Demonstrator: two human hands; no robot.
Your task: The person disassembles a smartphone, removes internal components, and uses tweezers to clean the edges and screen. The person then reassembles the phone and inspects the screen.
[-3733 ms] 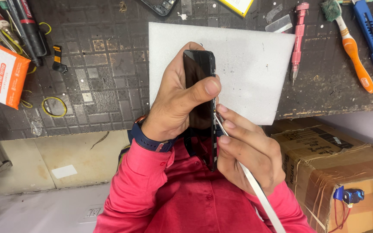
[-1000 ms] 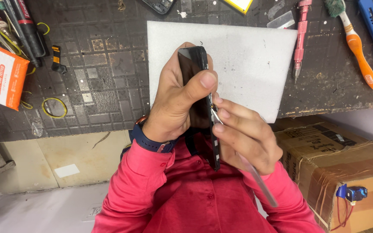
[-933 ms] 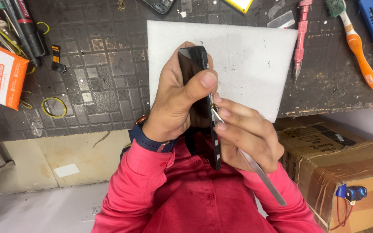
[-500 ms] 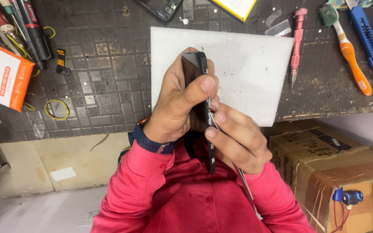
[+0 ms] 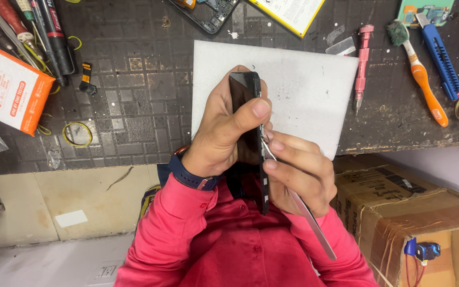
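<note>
At centre frame the person holds a dark phone (image 5: 246, 114) on edge above the white foam pad (image 5: 304, 85), its long axis running from the pad at the top of the frame down toward the red shirt (image 5: 240, 244) at the bottom. The hand on the left of the frame (image 5: 221, 135) is wrapped closed round the phone's body, thumb pressed across its upper part, a dark blue wristband (image 5: 189, 172) showing at the wrist. The hand on the right of the frame (image 5: 298, 170) is pinched shut on a thin metal pry tool (image 5: 306, 215), whose handle slants to the lower right while its tip meets the phone's right edge just below the thumb. Because the view looks down over the body and reads inverted, the left-of-frame hand is taken to be the person's right and the other the left. The tool lies to the right of the phone, at a shallow angle to the long edge it contacts; the tool hand is touching that edge, the gripping hand behind it. On the dark worktop (image 5: 134, 95) lie a pink screwdriver (image 5: 362, 64) just right of the pad, an orange-handled brush (image 5: 421, 79) and a blue cutter (image 5: 442, 56) at the upper right, an orange box (image 5: 6, 90) and yellow rubber bands (image 5: 78, 134) at the left. A taped carton (image 5: 415, 212) sits at the lower right.
</note>
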